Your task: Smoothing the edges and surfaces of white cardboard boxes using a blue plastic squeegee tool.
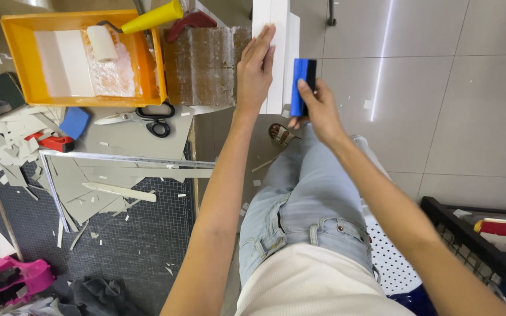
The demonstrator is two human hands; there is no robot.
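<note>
A tall white panel (277, 35) stands on edge in front of me, over the tiled floor. My left hand (255, 70) lies flat against its left face, fingers stretched upward. Pressed against the panel's right edge is a blue squeegee (301, 82), gripped by my right hand (318, 108). My legs in light jeans fill the middle below, with a sandalled foot (277, 133) beneath the panel.
An orange paint tray (24, 70) holds a white roller with a yellow handle (150, 17). Black-handled scissors (147, 116), a red cutter (57, 142), a metal ruler (124, 158) and grey offcuts lie on the dark cutting mat (130, 246). A black crate (475, 246) stands at the lower right.
</note>
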